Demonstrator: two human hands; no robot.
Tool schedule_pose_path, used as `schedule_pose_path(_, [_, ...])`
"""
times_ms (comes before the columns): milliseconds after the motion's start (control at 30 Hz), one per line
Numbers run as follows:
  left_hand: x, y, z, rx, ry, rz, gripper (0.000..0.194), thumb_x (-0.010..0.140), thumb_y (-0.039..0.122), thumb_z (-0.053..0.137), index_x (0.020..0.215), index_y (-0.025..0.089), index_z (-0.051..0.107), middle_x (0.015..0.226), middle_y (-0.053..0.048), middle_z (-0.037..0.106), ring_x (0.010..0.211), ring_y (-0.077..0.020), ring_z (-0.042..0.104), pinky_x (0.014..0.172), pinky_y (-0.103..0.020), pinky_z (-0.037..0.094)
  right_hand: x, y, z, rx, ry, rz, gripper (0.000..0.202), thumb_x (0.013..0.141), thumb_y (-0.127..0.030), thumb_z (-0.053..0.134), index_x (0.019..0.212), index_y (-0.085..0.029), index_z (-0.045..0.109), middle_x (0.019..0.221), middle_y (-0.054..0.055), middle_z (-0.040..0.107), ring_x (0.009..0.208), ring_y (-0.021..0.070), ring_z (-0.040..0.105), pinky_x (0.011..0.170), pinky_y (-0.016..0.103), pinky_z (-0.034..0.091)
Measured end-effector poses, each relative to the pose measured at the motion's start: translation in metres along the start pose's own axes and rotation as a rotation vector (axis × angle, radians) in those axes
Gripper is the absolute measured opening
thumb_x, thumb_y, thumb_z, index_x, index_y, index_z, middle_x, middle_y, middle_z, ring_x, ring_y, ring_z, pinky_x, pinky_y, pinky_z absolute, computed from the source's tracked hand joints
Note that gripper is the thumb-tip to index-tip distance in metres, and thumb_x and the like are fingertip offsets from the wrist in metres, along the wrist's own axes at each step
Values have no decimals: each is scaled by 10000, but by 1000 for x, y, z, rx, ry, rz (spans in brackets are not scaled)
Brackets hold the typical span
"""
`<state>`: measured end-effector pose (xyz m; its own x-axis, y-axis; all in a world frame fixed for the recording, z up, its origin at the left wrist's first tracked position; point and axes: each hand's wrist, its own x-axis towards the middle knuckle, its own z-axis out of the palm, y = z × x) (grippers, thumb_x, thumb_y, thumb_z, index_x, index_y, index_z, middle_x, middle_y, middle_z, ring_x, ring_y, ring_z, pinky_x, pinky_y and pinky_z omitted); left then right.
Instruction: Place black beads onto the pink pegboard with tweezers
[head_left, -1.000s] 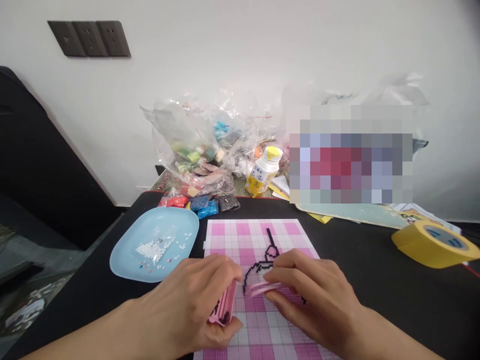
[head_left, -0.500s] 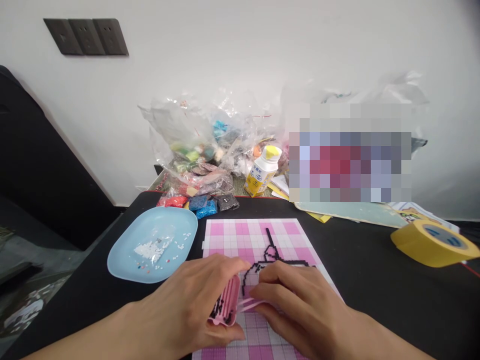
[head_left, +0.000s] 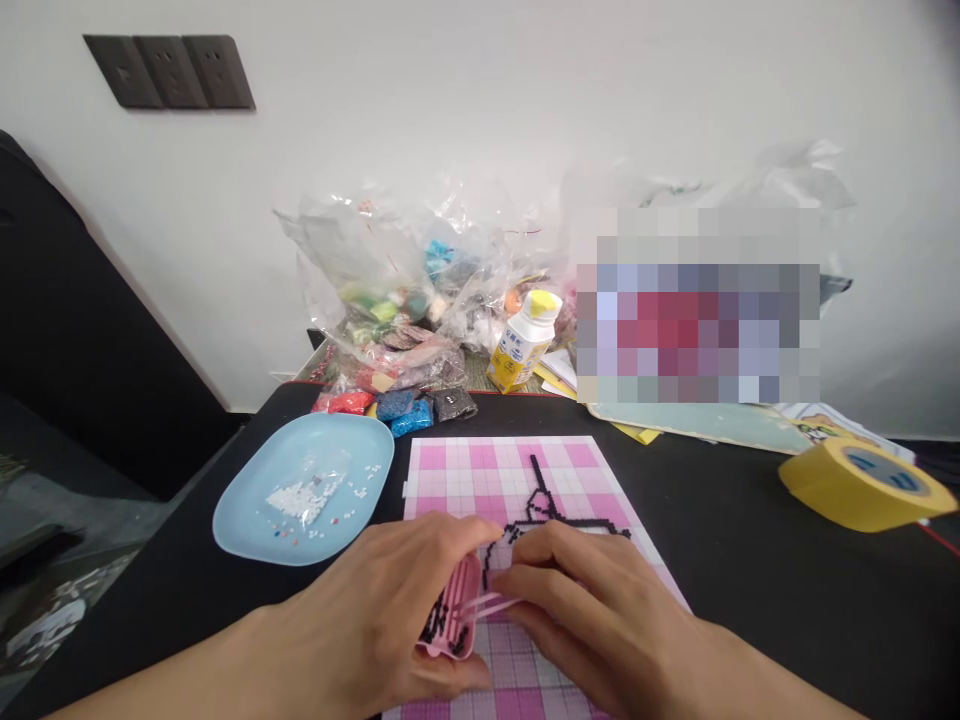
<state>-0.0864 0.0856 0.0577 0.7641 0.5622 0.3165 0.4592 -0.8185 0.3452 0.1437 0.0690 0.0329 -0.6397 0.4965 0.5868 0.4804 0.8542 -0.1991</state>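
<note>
My left hand is closed around a small pink ridged tray, tilted toward the right, with black beads inside. Pinched in my right hand is a pair of pale tweezers, whose tips reach into the tray's opening. I cannot make out a bead between the tips. Under both hands lies a pink-and-white checkered pegboard. A black bead outline stands on it, with a straight line at the top and a curve at the left; my right hand hides its lower part.
At the left, a light blue plate holds white beads and a clear bag. Small bead packets lie behind the board. A yellow-capped bottle stands before plastic bags. A yellow tape roll sits at the right.
The tweezers' tips have moved left, from beside the tray's edge into its opening. My right hand has shifted slightly left; my left hand still holds the tray.
</note>
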Motion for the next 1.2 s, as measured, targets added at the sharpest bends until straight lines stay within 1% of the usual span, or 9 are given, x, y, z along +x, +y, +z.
schedule_pose_path(167, [1,-1,0,-22,-4,-7,920,648,295,895,1325,295,273,1170,-32,697,996,-242,718,865,-323,585,-1,-1,1,-8,1,8,183,1018,-177,392,1104,-162,552,936,57,623,807,130,594,656,236,479])
schedule_pose_path(300, [2,-1,1,-32,-6,2,972,608,286,918,1325,286,262,1150,-39,703,970,-247,723,849,-333,595,1,-1,3,5,-6,8,184,1020,-185,388,1087,-153,557,908,54,618,777,128,593,639,235,483])
schedule_pose_path(467, [1,0,0,-31,-6,-1,916,650,279,890,1325,277,271,1153,-50,702,978,-253,722,844,-341,596,3,1,4,-2,3,10,169,1013,-183,407,1080,-152,559,913,56,620,783,134,587,637,238,483])
schedule_pose_path(600, [1,0,0,-17,-7,1,925,655,278,890,1326,284,253,1169,-64,694,988,-266,719,850,-364,592,1,1,4,-13,3,12,163,1010,-182,411,1083,-161,556,907,51,625,781,138,591,621,244,479])
schedule_pose_path(733, [-1,-1,3,8,-3,16,929,645,254,888,1327,253,257,1163,-66,693,989,-255,712,841,-342,593,2,0,2,-30,14,6,175,1017,-186,391,1061,-163,559,887,45,632,776,138,603,615,249,485])
schedule_pose_path(800, [-2,-3,4,30,10,15,864,672,202,843,1324,231,277,1153,-67,691,988,-247,706,850,-338,586,3,0,0,-48,53,5,171,1015,-181,396,1055,-158,560,881,44,636,774,132,609,620,244,490])
schedule_pose_path(867, [-2,-5,4,53,20,16,740,700,140,762,1290,215,322,1114,-59,691,964,-239,702,834,-335,583,4,2,-4,-69,90,14,157,1008,-174,409,1035,-153,562,869,44,638,759,126,616,608,235,485])
schedule_pose_path(967, [0,-6,2,96,0,38,559,702,89,651,1191,198,403,1025,-47,682,889,-233,697,757,-334,584,4,5,-9,-94,109,32,144,997,-181,430,995,-159,572,843,42,637,732,124,629,563,225,461])
schedule_pose_path(1200, [7,-1,-5,187,-50,121,233,735,105,593,963,147,564,847,-48,651,703,-215,648,592,-319,554,-1,10,-8,-115,75,43,101,977,-216,479,980,-170,569,816,31,634,672,121,622,509,216,429])
